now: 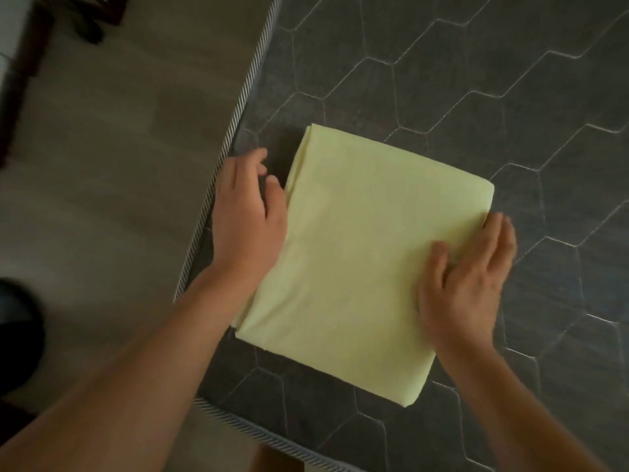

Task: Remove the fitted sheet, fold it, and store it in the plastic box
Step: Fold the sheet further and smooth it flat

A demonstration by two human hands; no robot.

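Observation:
The pale yellow fitted sheet (357, 253) lies folded into a thick rectangle on the bare grey mattress (476, 97), near its corner. My left hand (246, 212) rests against the sheet's left edge, fingers apart and curled toward the fold. Flat on the sheet's right side lies my right hand (466, 277), fingers spread and pressing down near the right edge. Neither hand grips the fabric. The plastic box is not in view.
The mattress has a hexagon quilt pattern and a striped piped edge (218, 172) running along the left and the near side. Grey wood-look floor (102, 165) lies to the left. Dark furniture legs (20, 80) stand at top left, a dark shape (17, 328) at lower left.

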